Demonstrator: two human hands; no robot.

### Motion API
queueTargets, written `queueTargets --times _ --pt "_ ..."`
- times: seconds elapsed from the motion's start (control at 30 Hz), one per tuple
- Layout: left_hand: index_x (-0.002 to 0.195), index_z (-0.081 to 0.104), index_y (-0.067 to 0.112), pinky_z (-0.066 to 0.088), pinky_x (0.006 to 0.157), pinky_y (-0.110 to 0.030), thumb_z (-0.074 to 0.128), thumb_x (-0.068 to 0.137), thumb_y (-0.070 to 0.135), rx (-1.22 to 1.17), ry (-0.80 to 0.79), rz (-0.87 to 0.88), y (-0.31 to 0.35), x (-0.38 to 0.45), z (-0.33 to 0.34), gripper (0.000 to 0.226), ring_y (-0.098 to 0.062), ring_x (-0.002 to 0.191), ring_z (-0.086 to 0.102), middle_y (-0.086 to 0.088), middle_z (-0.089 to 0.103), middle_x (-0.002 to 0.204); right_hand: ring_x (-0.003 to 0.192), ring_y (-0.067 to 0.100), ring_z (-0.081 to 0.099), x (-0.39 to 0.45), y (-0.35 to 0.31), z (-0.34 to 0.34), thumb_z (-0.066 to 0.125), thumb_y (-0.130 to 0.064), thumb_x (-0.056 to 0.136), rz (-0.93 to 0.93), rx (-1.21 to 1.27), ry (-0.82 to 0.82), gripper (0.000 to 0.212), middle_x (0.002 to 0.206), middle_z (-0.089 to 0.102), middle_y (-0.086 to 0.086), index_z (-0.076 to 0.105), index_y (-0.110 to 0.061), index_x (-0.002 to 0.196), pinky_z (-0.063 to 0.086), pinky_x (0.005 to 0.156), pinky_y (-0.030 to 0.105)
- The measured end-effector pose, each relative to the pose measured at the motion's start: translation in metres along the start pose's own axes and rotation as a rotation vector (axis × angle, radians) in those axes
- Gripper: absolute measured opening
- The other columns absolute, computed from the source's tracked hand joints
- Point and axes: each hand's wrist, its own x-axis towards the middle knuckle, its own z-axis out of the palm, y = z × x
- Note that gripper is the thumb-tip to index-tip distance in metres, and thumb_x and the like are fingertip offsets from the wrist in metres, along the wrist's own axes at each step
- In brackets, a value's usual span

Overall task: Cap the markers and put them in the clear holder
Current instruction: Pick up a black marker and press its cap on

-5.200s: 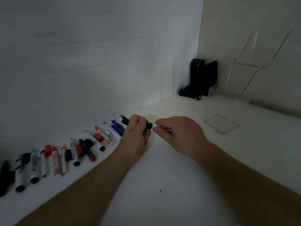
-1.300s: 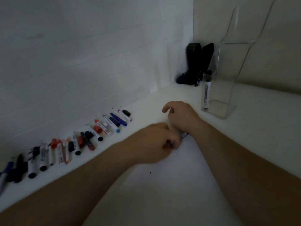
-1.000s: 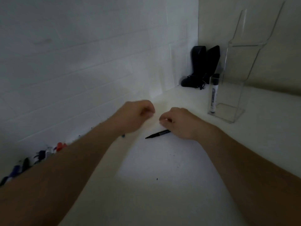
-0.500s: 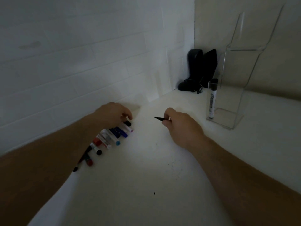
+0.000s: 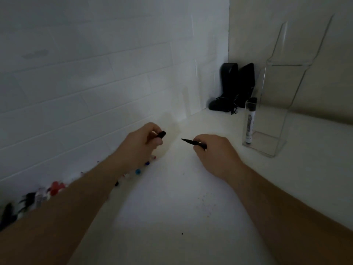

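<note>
My right hand (image 5: pixel 215 153) pinches an uncapped black marker (image 5: pixel 193 142) with its thin tip pointing left. My left hand (image 5: pixel 141 144) grips a black cap (image 5: pixel 161 134), its open end facing the tip across a small gap. The clear holder (image 5: pixel 267 142) stands at the right, and one capped marker (image 5: pixel 249 121) is upright in its left corner. A row of loose markers and caps (image 5: pixel 55 188) lies along the wall at the left, mostly hidden behind my left forearm.
Two black objects (image 5: pixel 235 87) with a cord stand in the far corner behind the holder. A white tiled wall runs along the left. The white counter (image 5: pixel 172 207) stretches toward me between my arms.
My left hand has lifted off the marker row with a black cap and come toward my right hand. The right hand still holds the uncapped marker, now a little nearer the cap.
</note>
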Motion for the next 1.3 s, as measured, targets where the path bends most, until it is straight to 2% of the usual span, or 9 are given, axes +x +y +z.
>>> queueTargets --times 0.1,0.27,0.33,0.47,0.7,0.9,1.0,1.13,1.3 --pt "0.109 0.065 0.035 0.045 0.063 -0.006 0.063 0.096 0.027 -0.104 0.194 0.021 0.008 -0.037 0.008 0.016 0.006 0.074 0.065 0.016 0.069 0.093 0.088 0.016 0.058 -0.001 -0.002 0.001 0.051 -0.036 0.102 -0.073 -0.008 0.039 0.022 0.091 0.060 -0.011 0.066 -0.042 0.118 0.052 0.082 0.047" --pt "0.114 0.070 0.025 0.035 0.077 -0.010 0.061 0.097 0.022 0.079 0.390 0.166 -0.004 -0.052 0.022 0.020 0.001 0.085 0.055 0.019 0.059 0.091 0.089 0.018 0.050 -0.002 -0.021 -0.003 0.046 -0.052 0.097 -0.258 -0.121 0.124 0.033 0.090 0.057 -0.007 0.069 -0.039 0.117 0.050 0.078 0.041" --pt "0.114 0.069 0.021 0.033 0.079 -0.016 0.060 0.097 0.018 0.108 0.385 0.217 -0.009 -0.054 0.024 0.020 -0.010 0.093 0.056 0.010 0.062 0.096 0.085 0.017 0.049 -0.003 -0.028 -0.005 0.044 -0.057 0.095 -0.319 -0.188 0.190 0.038 0.087 0.057 -0.009 0.071 -0.037 0.112 0.049 0.075 0.041" --pt "0.116 0.068 0.022 0.030 0.080 -0.012 0.055 0.098 0.021 0.106 0.331 0.236 -0.013 -0.056 0.027 0.022 -0.010 0.094 0.052 0.007 0.062 0.097 0.080 0.017 0.050 -0.003 -0.031 -0.004 0.048 -0.057 0.093 -0.359 -0.238 0.253 0.036 0.084 0.058 -0.010 0.074 -0.036 0.108 0.048 0.070 0.043" --pt "0.116 0.070 0.022 0.030 0.082 -0.003 0.058 0.098 0.021 0.126 0.315 0.267 -0.017 -0.054 0.028 0.021 -0.001 0.087 0.043 0.008 0.059 0.096 0.082 0.017 0.053 -0.009 -0.037 -0.001 0.044 -0.059 0.093 -0.357 -0.286 0.207 0.039 0.087 0.059 -0.010 0.073 -0.038 0.109 0.047 0.071 0.041" --pt "0.117 0.069 0.023 0.032 0.077 -0.011 0.057 0.099 0.023 0.129 0.241 0.322 -0.012 -0.056 0.032 0.021 -0.007 0.089 0.049 0.007 0.061 0.096 0.082 0.015 0.058 -0.012 -0.041 0.004 0.043 -0.058 0.094 -0.369 -0.274 0.103 0.039 0.090 0.062 -0.010 0.070 -0.036 0.112 0.051 0.073 0.041" --pt "0.110 0.065 0.022 0.036 0.074 -0.024 0.047 0.103 0.025 0.097 0.187 0.313 -0.008 -0.058 0.035 0.020 -0.007 0.084 0.050 0.009 0.060 0.091 0.079 0.012 0.059 -0.012 -0.045 0.005 0.046 -0.056 0.096 -0.413 -0.218 0.024 0.036 0.088 0.063 -0.009 0.070 -0.033 0.111 0.052 0.072 0.036" --pt "0.100 0.060 0.022 0.030 0.061 -0.020 0.036 0.106 0.030 0.040 0.136 0.244 -0.010 -0.061 0.035 0.025 -0.004 0.072 0.051 0.014 0.054 0.077 0.077 0.010 0.059 -0.011 -0.045 0.005 0.043 -0.059 0.096 -0.440 -0.199 -0.024 0.038 0.084 0.062 -0.010 0.071 -0.035 0.103 0.050 0.071 0.036" --pt "0.097 0.057 0.021 0.029 0.058 -0.021 0.035 0.106 0.032 0.053 0.135 0.262 -0.013 -0.060 0.038 0.027 -0.001 0.069 0.048 0.016 0.050 0.073 0.077 0.008 0.061 -0.013 -0.049 0.003 0.035 -0.067 0.092 -0.420 -0.233 -0.003 0.051 0.087 0.067 -0.011 0.074 -0.036 0.101 0.051 0.069 0.035"
